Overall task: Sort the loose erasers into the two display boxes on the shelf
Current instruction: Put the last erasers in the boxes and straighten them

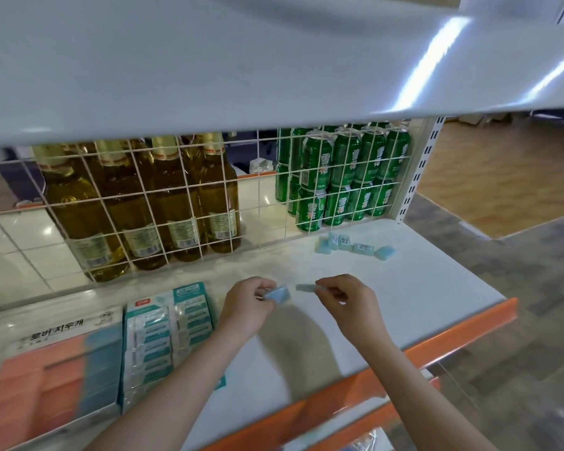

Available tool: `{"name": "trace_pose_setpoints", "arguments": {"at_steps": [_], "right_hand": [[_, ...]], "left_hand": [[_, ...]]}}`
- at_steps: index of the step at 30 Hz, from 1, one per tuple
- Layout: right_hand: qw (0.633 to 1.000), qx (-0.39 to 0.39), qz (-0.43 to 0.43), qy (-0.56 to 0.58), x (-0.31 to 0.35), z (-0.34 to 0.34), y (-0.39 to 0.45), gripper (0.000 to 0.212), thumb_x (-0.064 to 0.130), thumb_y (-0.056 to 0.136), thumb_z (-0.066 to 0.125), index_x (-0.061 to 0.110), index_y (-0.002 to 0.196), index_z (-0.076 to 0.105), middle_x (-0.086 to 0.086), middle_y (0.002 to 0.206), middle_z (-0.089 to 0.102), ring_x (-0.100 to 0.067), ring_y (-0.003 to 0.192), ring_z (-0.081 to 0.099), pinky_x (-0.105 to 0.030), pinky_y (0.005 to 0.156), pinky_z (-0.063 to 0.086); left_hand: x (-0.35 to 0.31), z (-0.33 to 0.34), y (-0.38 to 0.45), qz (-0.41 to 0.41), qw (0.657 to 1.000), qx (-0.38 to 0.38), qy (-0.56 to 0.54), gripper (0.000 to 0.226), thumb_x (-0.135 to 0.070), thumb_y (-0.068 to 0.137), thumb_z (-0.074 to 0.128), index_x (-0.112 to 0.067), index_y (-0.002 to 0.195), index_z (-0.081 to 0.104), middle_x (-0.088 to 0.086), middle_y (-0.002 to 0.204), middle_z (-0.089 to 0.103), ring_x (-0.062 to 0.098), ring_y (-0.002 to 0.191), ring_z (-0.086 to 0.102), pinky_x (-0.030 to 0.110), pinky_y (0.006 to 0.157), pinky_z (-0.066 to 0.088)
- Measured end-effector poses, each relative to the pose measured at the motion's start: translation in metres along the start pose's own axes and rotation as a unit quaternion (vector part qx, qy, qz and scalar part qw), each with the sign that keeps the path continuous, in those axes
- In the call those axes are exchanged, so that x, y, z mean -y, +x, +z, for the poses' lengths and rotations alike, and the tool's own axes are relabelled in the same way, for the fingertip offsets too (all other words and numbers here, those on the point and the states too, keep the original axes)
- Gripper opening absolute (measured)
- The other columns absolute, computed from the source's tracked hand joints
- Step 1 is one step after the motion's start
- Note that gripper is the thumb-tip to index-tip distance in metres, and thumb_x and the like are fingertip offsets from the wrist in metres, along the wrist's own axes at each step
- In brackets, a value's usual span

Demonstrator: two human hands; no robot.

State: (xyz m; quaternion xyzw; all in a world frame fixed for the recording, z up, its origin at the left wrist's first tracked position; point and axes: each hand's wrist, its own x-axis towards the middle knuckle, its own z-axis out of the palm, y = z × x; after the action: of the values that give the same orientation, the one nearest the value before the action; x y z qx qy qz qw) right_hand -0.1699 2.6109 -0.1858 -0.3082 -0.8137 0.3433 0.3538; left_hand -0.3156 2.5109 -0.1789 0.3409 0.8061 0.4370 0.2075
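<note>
My left hand [246, 304] pinches a light blue eraser [279, 294] above the middle of the white shelf [420, 288]. My right hand [345, 297] grips another light blue eraser [305, 288] by its end, just right of the first. Several loose blue erasers [355, 245] lie in a small pile at the back right of the shelf. At the left stands a display box [59, 362] with orange and blue erasers. Beside it is a teal display box [166, 333] of wrapped erasers.
A white wire grid [258, 196] closes the shelf's back. Behind it stand amber bottles [144, 203] and stacked green cans [345, 177]. Another shelf board [241, 60] hangs overhead. The front edge has an orange strip [453, 340]; floor lies to the right.
</note>
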Motion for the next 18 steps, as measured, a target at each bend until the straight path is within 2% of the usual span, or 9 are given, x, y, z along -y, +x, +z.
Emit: {"name": "trace_pose_setpoints", "arguments": {"at_steps": [4, 8, 10, 13, 18], "right_hand": [[0.999, 0.009, 0.045, 0.02, 0.008, 0.001, -0.002, 0.01, 0.012, 0.087, 0.061, 0.02, 0.082, 0.066, 0.014, 0.07, 0.06, -0.001, 0.062, 0.057, -0.007, 0.061, 0.041], [0.988, 0.005, 0.107, 0.11, 0.011, 0.005, -0.005, 0.011, 0.005, 0.089, 0.057, 0.013, 0.089, 0.064, 0.005, 0.063, 0.061, -0.001, 0.05, 0.057, -0.01, 0.056, 0.045], [0.979, 0.004, 0.125, 0.162, 0.012, 0.006, -0.008, 0.014, 0.001, 0.089, 0.055, 0.01, 0.094, 0.064, 0.001, 0.062, 0.06, -0.003, 0.052, 0.058, -0.013, 0.058, 0.049], [0.964, 0.014, 0.139, 0.228, 0.018, 0.008, -0.011, 0.023, -0.005, 0.088, 0.054, 0.015, 0.091, 0.064, 0.0, 0.062, 0.059, -0.006, 0.056, 0.06, -0.016, 0.061, 0.052], [0.947, 0.026, 0.155, 0.282, 0.025, 0.012, -0.016, 0.03, -0.01, 0.087, 0.052, 0.016, 0.09, 0.066, 0.006, 0.057, 0.057, -0.008, 0.057, 0.06, -0.015, 0.062, 0.052]], "left_hand": [[-0.001, -0.01, -0.007, 0.025, 0.999, 0.017, -0.037, 0.03, 0.002, 0.082, 0.061, -0.016, 0.107, 0.063, -0.002, 0.101, 0.059, 0.013, 0.086, 0.06, 0.021, 0.077, 0.047], [0.001, -0.019, -0.016, 0.045, 0.996, 0.012, -0.072, 0.029, 0.0, 0.083, 0.06, -0.018, 0.105, 0.064, 0.0, 0.101, 0.061, 0.016, 0.087, 0.062, 0.019, 0.077, 0.048], [0.004, -0.023, -0.019, 0.045, 0.995, 0.008, -0.085, 0.028, -0.001, 0.084, 0.061, -0.021, 0.104, 0.064, -0.002, 0.098, 0.062, 0.014, 0.085, 0.061, 0.012, 0.071, 0.047], [0.007, -0.029, -0.024, 0.041, 0.994, 0.009, -0.104, 0.028, -0.002, 0.084, 0.061, -0.024, 0.101, 0.063, -0.005, 0.093, 0.062, 0.008, 0.081, 0.06, 0.006, 0.063, 0.045], [0.01, -0.038, -0.033, 0.021, 0.989, 0.016, -0.146, 0.029, -0.002, 0.083, 0.062, -0.024, 0.101, 0.064, -0.004, 0.089, 0.065, 0.013, 0.078, 0.064, 0.015, 0.064, 0.049]]}}
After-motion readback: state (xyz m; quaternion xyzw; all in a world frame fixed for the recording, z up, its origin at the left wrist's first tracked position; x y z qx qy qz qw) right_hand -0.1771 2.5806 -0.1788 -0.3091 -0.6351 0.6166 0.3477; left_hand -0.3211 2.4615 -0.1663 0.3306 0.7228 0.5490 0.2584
